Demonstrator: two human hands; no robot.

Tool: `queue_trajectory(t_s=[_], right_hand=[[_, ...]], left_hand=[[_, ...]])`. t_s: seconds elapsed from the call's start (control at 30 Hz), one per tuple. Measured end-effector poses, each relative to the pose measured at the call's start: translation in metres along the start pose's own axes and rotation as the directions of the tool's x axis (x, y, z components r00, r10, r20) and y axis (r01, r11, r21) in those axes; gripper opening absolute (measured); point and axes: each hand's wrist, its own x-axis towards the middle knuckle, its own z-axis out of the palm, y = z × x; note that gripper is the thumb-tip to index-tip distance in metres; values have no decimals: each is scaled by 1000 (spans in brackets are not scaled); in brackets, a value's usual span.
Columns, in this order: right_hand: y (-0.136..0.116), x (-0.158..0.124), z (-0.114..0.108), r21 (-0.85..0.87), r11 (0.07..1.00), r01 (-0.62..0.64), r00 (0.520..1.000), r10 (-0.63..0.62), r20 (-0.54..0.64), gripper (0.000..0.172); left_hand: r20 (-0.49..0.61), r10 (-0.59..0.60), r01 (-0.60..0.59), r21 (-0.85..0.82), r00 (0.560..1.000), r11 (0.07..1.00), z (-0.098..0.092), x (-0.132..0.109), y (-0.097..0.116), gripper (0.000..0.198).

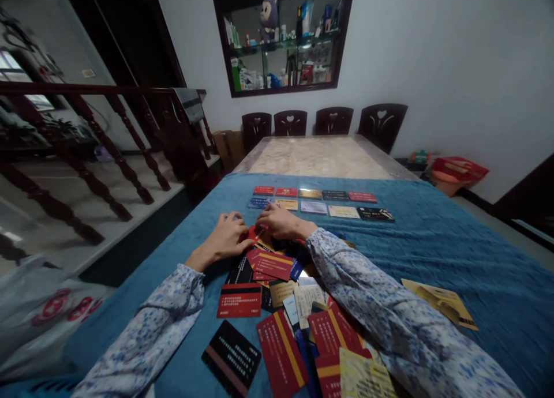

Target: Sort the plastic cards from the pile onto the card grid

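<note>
A red card (253, 235) lies between my two hands, above the far end of a loose heap of cards. Around its left side the thumb and curled fingers of my left hand (225, 236) are closed. My right hand (282, 221) bends over its right edge, fingers closed and fingertips partly hidden. Just beyond my hands are two neat rows of cards, with a blue card (260, 203) at the near row's left end and a black card (375, 214) at its right. In the heap, a dark red card with a yellow stripe (272, 263) overlaps others.
A blue cloth (182, 271) covers the near table; the far end shows a marbled top (307, 156). Apart at right lies a gold card (441, 303). A plastic bag (47, 317) is at left. Dark chairs (289, 123) line the far end, a wooden railing (104, 127) the left.
</note>
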Motion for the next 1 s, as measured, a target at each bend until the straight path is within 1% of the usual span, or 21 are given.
queue_trajectory(t_s=[0.13, 0.3, 0.53, 0.7, 0.83, 1.0], right_hand=[[-2, -2, 5, 11, 1000, 5, 999, -6, 46, 40], [-3, -2, 9, 11, 1000, 16, 999, -17, 27, 34], [-4, -2, 9, 29, 999, 28, 999, -29, 13, 31], [-4, -2, 8, 52, 997, 60, 998, -59, -22, 31], [-5, -1, 9, 45, 995, 84, 995, -81, -61, 32], [-10, -2, 11, 3, 999, 52, 990, -51, -131, 21]], left_hand=[[65, -23, 21, 27, 998, 999, -3, 0, 6, 32], [93, -60, 56, 42, 994, 998, -6, 1, 10, 34], [92, -94, 88, 73, 991, 993, -4, 1, 13, 24], [94, -116, 106, 102, 989, 989, -3, 0, 15, 23], [100, -101, 95, 68, 990, 993, -8, -2, 14, 24], [74, -94, 100, -79, 993, 992, -9, -5, 8, 20]])
